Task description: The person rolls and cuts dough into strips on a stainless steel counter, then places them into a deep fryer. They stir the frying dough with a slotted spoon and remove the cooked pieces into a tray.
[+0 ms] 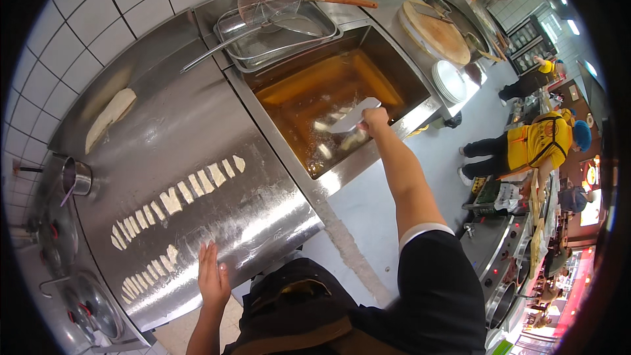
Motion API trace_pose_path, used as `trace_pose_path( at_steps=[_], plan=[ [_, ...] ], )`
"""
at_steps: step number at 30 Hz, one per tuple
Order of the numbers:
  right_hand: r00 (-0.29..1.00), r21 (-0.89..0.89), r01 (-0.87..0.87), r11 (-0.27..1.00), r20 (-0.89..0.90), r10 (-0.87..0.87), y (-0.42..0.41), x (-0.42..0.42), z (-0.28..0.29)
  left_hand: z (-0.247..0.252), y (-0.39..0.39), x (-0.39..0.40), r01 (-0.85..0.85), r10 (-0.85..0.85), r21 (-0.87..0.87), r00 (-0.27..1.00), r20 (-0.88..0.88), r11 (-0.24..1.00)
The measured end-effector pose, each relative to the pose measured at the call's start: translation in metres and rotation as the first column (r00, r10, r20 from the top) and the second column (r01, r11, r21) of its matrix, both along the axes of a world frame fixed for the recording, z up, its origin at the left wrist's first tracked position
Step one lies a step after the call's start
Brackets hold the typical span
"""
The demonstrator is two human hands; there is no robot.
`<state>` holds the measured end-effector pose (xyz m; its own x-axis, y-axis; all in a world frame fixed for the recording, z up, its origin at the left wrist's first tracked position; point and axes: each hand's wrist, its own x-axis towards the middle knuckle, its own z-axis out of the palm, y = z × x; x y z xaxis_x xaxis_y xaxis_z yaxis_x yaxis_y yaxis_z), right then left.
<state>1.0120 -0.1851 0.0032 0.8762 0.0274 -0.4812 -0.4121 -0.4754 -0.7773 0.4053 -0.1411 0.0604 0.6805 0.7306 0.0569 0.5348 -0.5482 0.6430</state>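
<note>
My right hand (pixel 375 121) grips a flat metal dough scraper (pixel 355 115) over the near right part of a rectangular fryer (pixel 308 75) of brown oil. Several pale dough pieces (pixel 324 151) float in the oil beneath and beside the scraper, with small bubbles. My left hand (pixel 213 271) rests at or just above the near edge of the steel worktop (pixel 266 202), fingers extended, holding nothing. To its left lies a short row of cut dough strips (pixel 150 273). Farther back is a longer row of cut dough strips (pixel 180 198).
Behind the fryer, a wire skimmer (pixel 340 0) and a ladle lie over a mesh-lined tray (pixel 231 42). An uncut dough length (pixel 109 117) lies at the back left, near a metal pot (pixel 77 177). Stacked white plates (pixel 449 82) and a round board (pixel 434 32) stand right. Co-workers (pixel 535 140) stand farther off.
</note>
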Motion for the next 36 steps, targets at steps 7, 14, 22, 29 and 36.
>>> trace_pose_path(
  at_steps=[7,14,22,29,36],
  plan=[
    [0.997,0.061,-0.071,0.996,0.045,0.068,-0.037,0.010,0.029,-0.002,-0.017,-0.065,-0.122,0.126,0.048,0.988,-0.090,0.991],
    [0.966,0.446,0.080,0.891,-0.256,0.041,-0.151,-0.135,0.024,-0.014,0.000,-0.165,-0.021,0.044,0.139,0.986,-0.158,0.990],
    [0.906,0.460,-0.119,0.880,-0.313,0.286,-0.132,-0.542,0.014,-0.030,0.072,-0.270,0.161,-0.132,0.222,0.981,-0.141,0.962],
    [0.863,0.428,-0.035,0.903,-0.443,0.243,-0.020,-0.745,0.012,-0.050,0.114,-0.243,0.359,-0.344,0.221,0.933,-0.101,0.907],
    [0.749,0.623,0.184,0.760,-0.590,0.302,0.071,-0.754,-0.024,-0.075,0.143,-0.200,0.429,-0.417,0.224,0.903,-0.102,0.875]
  ],
)
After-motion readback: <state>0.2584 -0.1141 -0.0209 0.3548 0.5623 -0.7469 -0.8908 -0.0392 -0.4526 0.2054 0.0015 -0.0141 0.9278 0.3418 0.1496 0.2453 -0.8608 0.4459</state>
